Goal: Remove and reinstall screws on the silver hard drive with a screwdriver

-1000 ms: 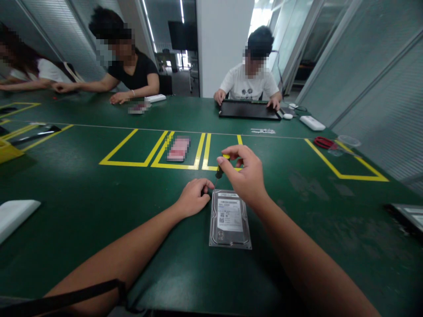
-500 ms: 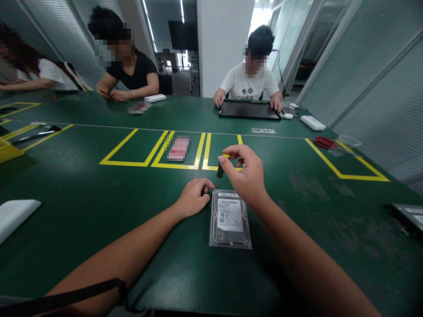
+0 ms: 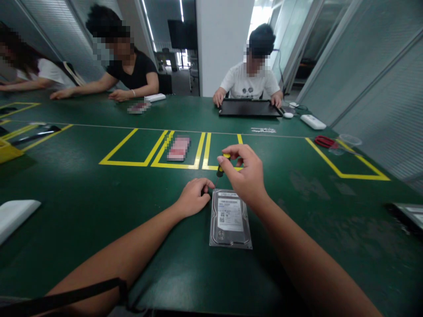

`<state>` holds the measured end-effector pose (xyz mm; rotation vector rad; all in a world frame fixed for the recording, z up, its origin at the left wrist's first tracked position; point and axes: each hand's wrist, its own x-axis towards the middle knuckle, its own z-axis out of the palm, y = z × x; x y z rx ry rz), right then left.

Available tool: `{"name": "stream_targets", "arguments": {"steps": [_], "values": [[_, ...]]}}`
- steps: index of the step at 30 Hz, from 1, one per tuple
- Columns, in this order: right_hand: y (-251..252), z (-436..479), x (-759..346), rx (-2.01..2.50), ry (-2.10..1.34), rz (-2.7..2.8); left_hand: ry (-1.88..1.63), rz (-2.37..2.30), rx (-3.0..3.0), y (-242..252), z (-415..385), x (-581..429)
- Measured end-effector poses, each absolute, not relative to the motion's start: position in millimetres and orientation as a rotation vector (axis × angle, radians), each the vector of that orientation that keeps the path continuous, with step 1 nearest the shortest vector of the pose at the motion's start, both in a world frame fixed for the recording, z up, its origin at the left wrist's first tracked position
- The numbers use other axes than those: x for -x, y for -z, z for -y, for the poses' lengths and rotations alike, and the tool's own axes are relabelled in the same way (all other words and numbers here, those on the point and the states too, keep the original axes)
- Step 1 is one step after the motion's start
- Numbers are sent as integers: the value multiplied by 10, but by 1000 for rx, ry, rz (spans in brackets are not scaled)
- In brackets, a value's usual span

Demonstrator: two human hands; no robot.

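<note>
A silver hard drive (image 3: 230, 215) with a white label lies flat on the green table, its long side pointing away from me. My right hand (image 3: 246, 169) is closed round the yellow and black handle of a screwdriver (image 3: 220, 169), thumb and fingers near its top. The screwdriver stands slightly tilted, with its tip at the far left corner of the drive. At that same corner my left hand (image 3: 195, 197) has its fingers curled, index fingertip beside the screwdriver tip and thumb against the drive's left edge.
Yellow tape (image 3: 178, 166) marks bays across the table, one with a pinkish blurred item (image 3: 179, 148). Opposite, a person holds a black panel (image 3: 250, 108). Red-handled tool (image 3: 324, 141) lies right, a white object (image 3: 18, 215) left, and a dark-framed device (image 3: 408, 213) at the right edge.
The screwdriver handle has turned in my right hand, showing more yellow. Both my hands stay in place. The person in black has stretched an arm out to the left.
</note>
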<state>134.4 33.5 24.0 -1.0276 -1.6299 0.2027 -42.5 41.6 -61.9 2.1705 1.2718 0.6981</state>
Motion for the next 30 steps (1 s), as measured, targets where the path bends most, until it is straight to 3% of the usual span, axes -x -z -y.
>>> {"name": "stream_targets", "arguments": {"steps": [30], "values": [[-250, -312, -1331, 1044, -220, 1627, -701, -1262, -2171, 644, -428, 430]]}}
